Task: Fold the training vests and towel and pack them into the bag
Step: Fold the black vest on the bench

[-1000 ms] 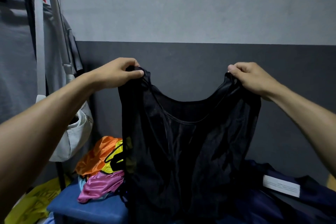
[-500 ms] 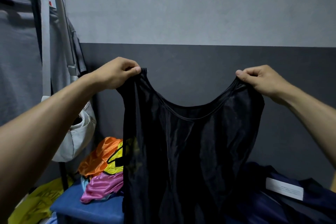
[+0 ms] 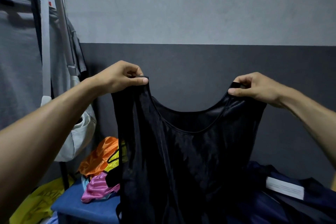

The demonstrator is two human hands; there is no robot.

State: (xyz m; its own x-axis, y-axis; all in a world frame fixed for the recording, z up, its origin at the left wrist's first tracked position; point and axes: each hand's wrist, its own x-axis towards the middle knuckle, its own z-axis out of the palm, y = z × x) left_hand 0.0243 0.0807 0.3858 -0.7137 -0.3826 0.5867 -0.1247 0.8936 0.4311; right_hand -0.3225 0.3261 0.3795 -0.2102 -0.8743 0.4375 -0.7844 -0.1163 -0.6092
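Note:
A black training vest (image 3: 190, 160) hangs upright in front of me, spread flat with its neckline facing me. My left hand (image 3: 118, 78) pinches its left shoulder strap and my right hand (image 3: 254, 87) pinches the right strap, both at chest height. Behind the vest at lower left lies a heap of other vests: orange (image 3: 96, 158), yellow (image 3: 116, 162) and pink (image 3: 98, 187), on a blue folded cloth (image 3: 80, 207). A dark navy bag (image 3: 309, 196) with a white label lies at lower right, partly hidden by the vest.
A clothes rack with metal poles (image 3: 60, 23) and grey garments stands at left, and a pale bag (image 3: 80, 132) hangs from it. Yellow fabric (image 3: 34, 205) lies at bottom left. A two-tone grey wall is close behind.
My hands have drawn the straps further apart, and the vest now hangs flatter and wider. My fingers have shifted on the straps.

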